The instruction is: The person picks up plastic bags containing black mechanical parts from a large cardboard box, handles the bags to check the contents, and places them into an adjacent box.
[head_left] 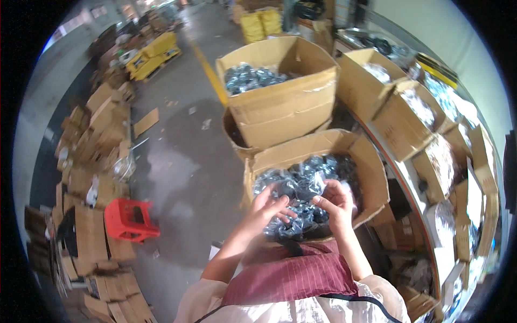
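Note:
Both hands are over an open cardboard box in front of me, full of clear plastic bags with dark items inside. Between them is a clear plastic bag holding dark, rounded pieces whose kind I cannot make out. My right hand pinches the bag's right edge between thumb and fingers. At its left end, my left hand grips the bag with thumb and forefinger, its lower fingers loosely curled beneath. More bagged dark items lie just below the hands.
Beyond it stands a taller cardboard box with similar bags. On the right, a long bench carries cardboard boxes of clear bags. A red plastic stool and stacked flattened cardboard are on the left. Yellow sacks stand far off.

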### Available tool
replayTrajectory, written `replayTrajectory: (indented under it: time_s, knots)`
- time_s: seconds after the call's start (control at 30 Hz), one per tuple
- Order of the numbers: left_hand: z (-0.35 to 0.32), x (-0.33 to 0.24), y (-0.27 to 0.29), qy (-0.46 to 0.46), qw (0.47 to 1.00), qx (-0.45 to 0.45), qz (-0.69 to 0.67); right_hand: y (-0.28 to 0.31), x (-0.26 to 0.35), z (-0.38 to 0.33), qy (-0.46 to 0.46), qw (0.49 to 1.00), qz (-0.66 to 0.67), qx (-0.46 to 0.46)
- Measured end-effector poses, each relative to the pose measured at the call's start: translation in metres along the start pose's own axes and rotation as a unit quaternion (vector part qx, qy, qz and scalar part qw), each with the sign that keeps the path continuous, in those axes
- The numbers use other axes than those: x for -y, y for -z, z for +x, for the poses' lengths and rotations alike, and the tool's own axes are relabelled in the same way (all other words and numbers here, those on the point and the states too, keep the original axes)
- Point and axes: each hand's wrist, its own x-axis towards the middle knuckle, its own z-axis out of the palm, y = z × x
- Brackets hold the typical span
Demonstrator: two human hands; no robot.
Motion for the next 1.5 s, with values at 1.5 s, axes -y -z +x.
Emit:
replayTrajectory:
  time_s: [1.5]
  knots:
    - [0.0, 0.152, 0.141, 0.134, 0.965, 0.049, 0.221, -0.302, 0.001, 0.006, 0.172, 0.579, -0.095, 0.791]
